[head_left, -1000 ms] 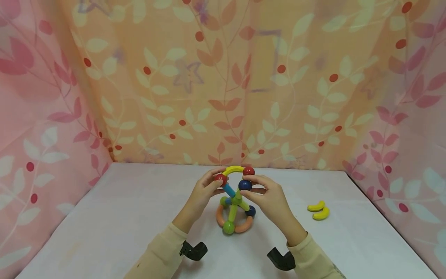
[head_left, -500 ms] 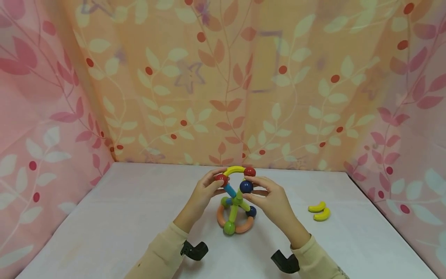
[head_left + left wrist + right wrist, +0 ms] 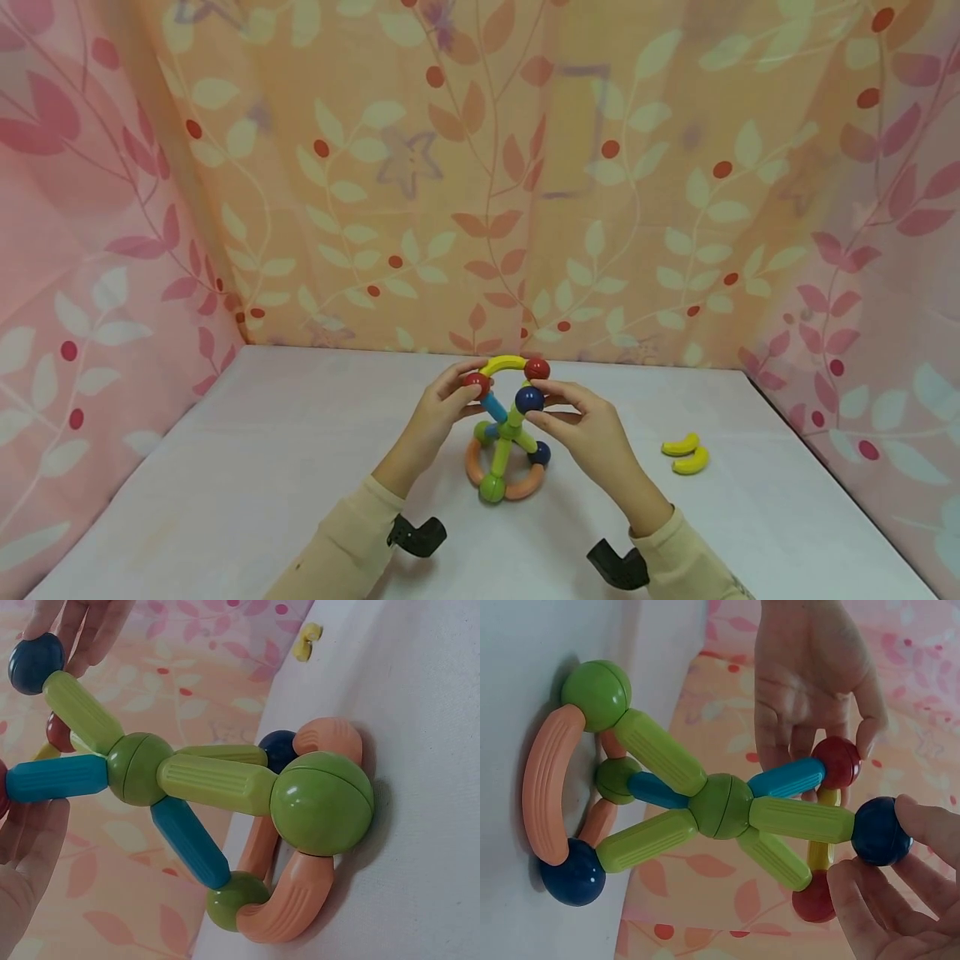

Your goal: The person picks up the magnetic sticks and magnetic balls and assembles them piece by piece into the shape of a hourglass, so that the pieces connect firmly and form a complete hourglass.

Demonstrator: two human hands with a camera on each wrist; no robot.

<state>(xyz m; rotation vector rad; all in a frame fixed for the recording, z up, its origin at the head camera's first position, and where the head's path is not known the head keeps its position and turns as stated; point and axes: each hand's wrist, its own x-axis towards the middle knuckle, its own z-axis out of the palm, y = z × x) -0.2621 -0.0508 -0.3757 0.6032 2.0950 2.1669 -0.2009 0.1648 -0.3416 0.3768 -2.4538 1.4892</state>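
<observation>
Left hand (image 3: 435, 417) fingers pinch red ball (image 3: 476, 383) | right hand (image 3: 588, 429) fingers pinch blue ball (image 3: 528, 399)

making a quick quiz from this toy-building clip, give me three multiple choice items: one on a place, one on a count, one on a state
1. Where do the two loose yellow curved pieces lie?
A. on the table, to the right of the structure
B. inside the orange ring
C. in the left hand

2. How many red balls are on the structure?
A. one
B. two
C. four

3. What is the right hand doing?
A. lying flat on the table
B. pinching the dark blue ball at a green rod's tip
C. holding a yellow piece

Answers: 1 A, they sit alone on the white table in the head view. 2 B, one at each end of the yellow arc. 3 B, the right wrist view shows fingertips round that ball.
</observation>
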